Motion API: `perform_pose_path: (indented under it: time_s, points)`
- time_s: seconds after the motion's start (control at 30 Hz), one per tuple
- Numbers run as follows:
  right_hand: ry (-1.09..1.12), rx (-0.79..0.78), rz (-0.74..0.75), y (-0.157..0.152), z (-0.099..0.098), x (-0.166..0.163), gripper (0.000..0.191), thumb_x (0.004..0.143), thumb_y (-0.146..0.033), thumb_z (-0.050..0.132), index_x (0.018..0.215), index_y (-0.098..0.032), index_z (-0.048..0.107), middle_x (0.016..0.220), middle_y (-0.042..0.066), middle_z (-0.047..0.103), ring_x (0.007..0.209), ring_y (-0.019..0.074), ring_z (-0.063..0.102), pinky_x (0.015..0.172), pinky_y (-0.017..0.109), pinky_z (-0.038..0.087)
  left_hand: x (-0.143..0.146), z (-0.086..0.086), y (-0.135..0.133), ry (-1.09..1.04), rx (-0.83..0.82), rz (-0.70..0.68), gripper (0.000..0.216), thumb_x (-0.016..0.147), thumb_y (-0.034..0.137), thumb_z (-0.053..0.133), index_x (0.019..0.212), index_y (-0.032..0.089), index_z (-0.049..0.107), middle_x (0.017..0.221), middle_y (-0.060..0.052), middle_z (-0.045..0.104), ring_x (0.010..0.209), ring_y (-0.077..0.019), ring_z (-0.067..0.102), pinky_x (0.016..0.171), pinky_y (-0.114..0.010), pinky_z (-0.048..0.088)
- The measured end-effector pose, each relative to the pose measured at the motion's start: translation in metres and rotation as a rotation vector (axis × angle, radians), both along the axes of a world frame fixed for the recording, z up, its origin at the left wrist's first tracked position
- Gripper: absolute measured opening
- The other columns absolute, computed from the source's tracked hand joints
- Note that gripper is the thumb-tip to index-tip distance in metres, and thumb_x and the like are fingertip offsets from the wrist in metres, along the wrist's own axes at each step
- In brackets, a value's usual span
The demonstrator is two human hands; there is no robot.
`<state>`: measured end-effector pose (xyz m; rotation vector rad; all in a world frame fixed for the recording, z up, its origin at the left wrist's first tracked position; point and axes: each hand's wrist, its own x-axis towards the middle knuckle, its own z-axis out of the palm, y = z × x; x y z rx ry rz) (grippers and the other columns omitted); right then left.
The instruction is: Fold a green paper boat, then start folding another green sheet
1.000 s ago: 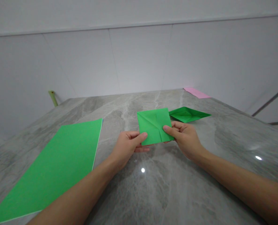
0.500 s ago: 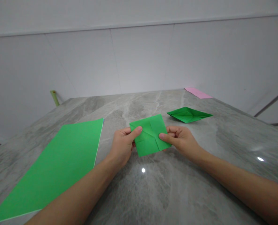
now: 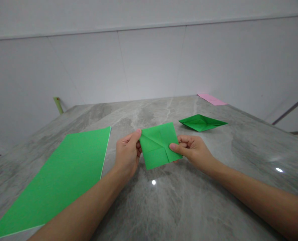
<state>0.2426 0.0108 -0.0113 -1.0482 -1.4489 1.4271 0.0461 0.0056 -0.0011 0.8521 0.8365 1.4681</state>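
A small green square of folded paper (image 3: 159, 145), marked with crease lines, is held up between my two hands above the table. My left hand (image 3: 128, 149) pinches its upper left corner, thumb near the edge. My right hand (image 3: 192, 150) grips the right edge, its thumb lying on the front face and its fingers behind. The paper hides some fingertips of both hands. Just beyond my right hand, a folded green paper boat-like shape (image 3: 201, 123) with two pointed ends rests on the table.
Large green paper sheets (image 3: 68, 174) lie on the left of the grey marbled table (image 3: 179, 201). A pink paper (image 3: 212, 99) is at the far right edge, by the white wall (image 3: 149, 63). A light green strip-like object (image 3: 59, 105) stands past the far left edge.
My left thumb has slid from the paper's front face outward to its upper left corner, and the left hand has shifted slightly left. My right hand keeps almost the same hold.
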Motion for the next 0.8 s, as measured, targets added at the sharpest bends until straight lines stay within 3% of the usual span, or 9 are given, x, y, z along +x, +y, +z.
perform_pose_path:
  time_s: [0.17,0.3,0.43,0.57,0.8]
  points:
    - [0.001,-0.002,0.008,0.0,-0.002,0.002,0.039,0.067,-0.053,0.079,0.071,-0.017,0.065,0.056,0.0,0.064,0.049,0.0111,0.056,0.048,0.023,0.043,0.001,0.002,-0.001,0.04,0.028,0.016,0.024,0.076,0.037,0.074,0.068,0.016,0.068,0.059,0.002,0.063,0.053,-0.0106,0.058,0.054,-0.022,0.047]
    - [0.021,-0.023,0.041,0.0,-0.008,0.004,0.035,0.07,-0.049,0.078,0.075,-0.017,0.067,0.06,0.0,0.067,0.051,0.0119,0.058,0.049,0.023,0.044,-0.001,-0.002,-0.001,0.109,0.04,0.029,0.03,0.081,0.037,0.069,0.06,0.017,0.061,0.053,0.005,0.053,0.046,-0.0072,0.045,0.048,-0.02,0.039]
    - [0.037,-0.02,0.184,-0.001,-0.011,0.005,0.034,0.071,-0.048,0.077,0.072,-0.015,0.069,0.064,0.002,0.069,0.053,0.012,0.06,0.052,0.023,0.046,-0.003,-0.007,-0.001,0.352,0.095,0.108,0.038,0.086,0.039,0.062,0.057,0.018,0.05,0.053,0.006,0.039,0.047,-0.0081,0.034,0.045,-0.021,0.029]
    - [-0.037,0.045,0.3,-0.003,-0.014,0.006,0.045,0.078,-0.052,0.07,0.054,-0.015,0.061,0.048,0.0,0.06,0.041,0.0079,0.051,0.041,0.019,0.036,-0.002,-0.006,-0.003,0.643,0.169,0.214,0.04,0.09,0.034,0.055,0.055,0.02,0.039,0.054,0.006,0.033,0.051,-0.0106,0.031,0.047,-0.023,0.026]
    - [-0.129,0.065,0.385,-0.005,-0.011,0.008,0.055,0.086,-0.055,0.059,0.047,-0.016,0.056,0.039,0.0,0.054,0.035,0.0064,0.044,0.038,0.019,0.03,-0.003,-0.003,-0.005,0.793,0.236,0.254,0.038,0.094,0.029,0.047,0.059,0.021,0.035,0.057,0.005,0.032,0.054,-0.0125,0.032,0.051,-0.025,0.026]
